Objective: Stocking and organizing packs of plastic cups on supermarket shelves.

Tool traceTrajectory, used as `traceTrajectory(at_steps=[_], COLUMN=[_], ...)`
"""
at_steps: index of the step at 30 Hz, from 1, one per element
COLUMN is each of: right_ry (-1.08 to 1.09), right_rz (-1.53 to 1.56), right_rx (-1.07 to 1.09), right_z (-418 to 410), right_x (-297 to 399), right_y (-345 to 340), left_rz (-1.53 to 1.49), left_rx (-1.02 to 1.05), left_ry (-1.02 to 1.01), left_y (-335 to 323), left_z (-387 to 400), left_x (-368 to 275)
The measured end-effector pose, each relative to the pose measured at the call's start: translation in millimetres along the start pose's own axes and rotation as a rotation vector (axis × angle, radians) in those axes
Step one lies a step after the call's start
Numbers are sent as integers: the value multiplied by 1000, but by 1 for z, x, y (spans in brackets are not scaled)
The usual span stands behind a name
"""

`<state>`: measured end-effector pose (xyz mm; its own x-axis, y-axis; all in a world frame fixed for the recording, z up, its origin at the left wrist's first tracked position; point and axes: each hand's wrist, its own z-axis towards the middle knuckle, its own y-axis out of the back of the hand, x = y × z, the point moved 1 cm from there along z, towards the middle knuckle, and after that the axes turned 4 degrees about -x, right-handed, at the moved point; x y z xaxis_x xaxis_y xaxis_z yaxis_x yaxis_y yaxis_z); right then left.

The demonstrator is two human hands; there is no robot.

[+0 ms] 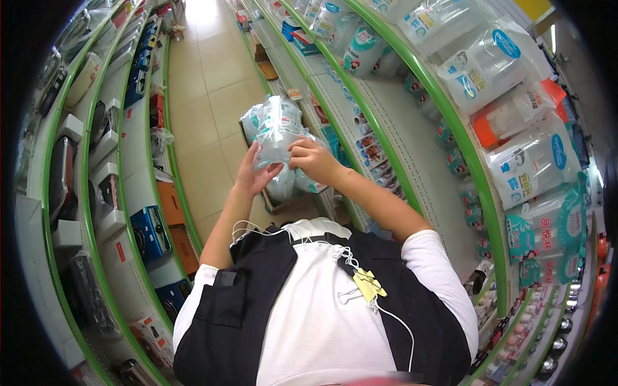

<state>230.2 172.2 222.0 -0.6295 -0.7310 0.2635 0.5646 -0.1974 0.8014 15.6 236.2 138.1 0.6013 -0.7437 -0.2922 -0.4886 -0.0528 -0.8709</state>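
Observation:
A clear, film-wrapped pack of plastic cups (280, 120) is held in front of me, above an open cardboard box (270, 205). My left hand (256, 173) cups its near end, thumb along the side and fingers underneath. From the right, my right hand (313, 160) grips the wrap at the near end with bent fingers; its thumb is hidden. More wrapped cup packs (282, 186) lie in the box under the held one, partly covered by my hands.
Green-edged shelves (386, 144) curve along my right, with bagged plastic cups (483, 67) on the upper levels. Shelving (89, 193) on my left carries pans and blue boxes (150, 231). A tiled aisle floor (198, 120) runs between them. A white cable (398, 318) hangs over my vest.

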Motion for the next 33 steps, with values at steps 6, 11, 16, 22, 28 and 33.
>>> traceTrajectory(at_steps=[6,11,16,22,28,33], right_ry=[-214,-333,-467,-630,-718,-755], right_rz=[-17,86,129,159,181,187], right_rx=[64,33,-1,-70,-119,-188], right_z=[-9,-24,-58,-83,-92,-98], right_x=[0,4,-6,-15,-14,-8], right_y=[-9,-5,0,18,36,46], left_rz=[198,189,481,723,933,819], left_rx=[-193,-303,-333,-429,-410,-526], left_ry=[-152,-30,76,-15,-131,-52], left_y=[25,35,47,57,48,57], left_z=[21,39,49,58,67,68], left_x=[-9,-22,-29,-39,-45,-53])
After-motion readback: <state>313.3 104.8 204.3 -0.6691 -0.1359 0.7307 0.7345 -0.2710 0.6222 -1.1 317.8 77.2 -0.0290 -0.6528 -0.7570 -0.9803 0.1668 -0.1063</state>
